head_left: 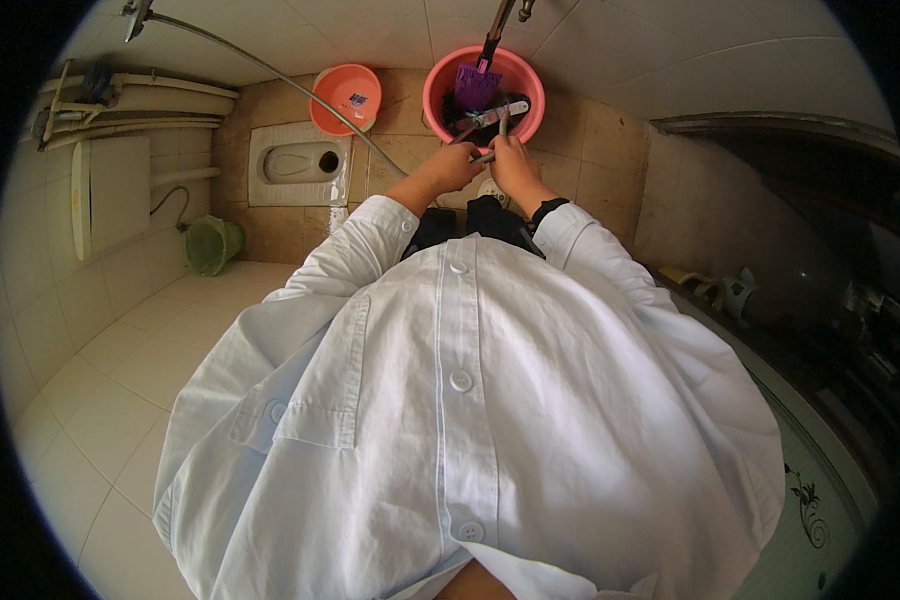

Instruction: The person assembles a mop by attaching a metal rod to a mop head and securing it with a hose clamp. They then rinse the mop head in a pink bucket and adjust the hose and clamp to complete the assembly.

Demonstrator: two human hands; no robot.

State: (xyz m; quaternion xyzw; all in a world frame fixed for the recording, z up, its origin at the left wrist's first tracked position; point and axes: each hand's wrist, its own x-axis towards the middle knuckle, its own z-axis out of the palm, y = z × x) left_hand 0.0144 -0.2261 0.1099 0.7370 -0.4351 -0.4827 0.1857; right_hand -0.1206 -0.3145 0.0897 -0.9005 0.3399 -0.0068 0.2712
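Observation:
At the near rim of a pink bucket (434,97), my two hands are close together. My left hand (452,168) is closed round a thin grey rod (483,157), whose end sticks out between the hands. My right hand (515,167) is also closed, beside that rod, and a slim greyish piece rises from its fingers over the bucket. Inside the bucket is a purple plastic piece (478,88) below an upright dark pole (492,42). A whitish bar with holes (500,114) lies slantwise across dark contents that I cannot make out.
An orange-red basin (348,98) leans by the wall, left of the bucket. A squat toilet (298,163) is set in the brown tiled floor. A shower hose (270,68) hangs across. Far left are pipes (170,84) and a green bin (213,245). A dark doorway is on the right.

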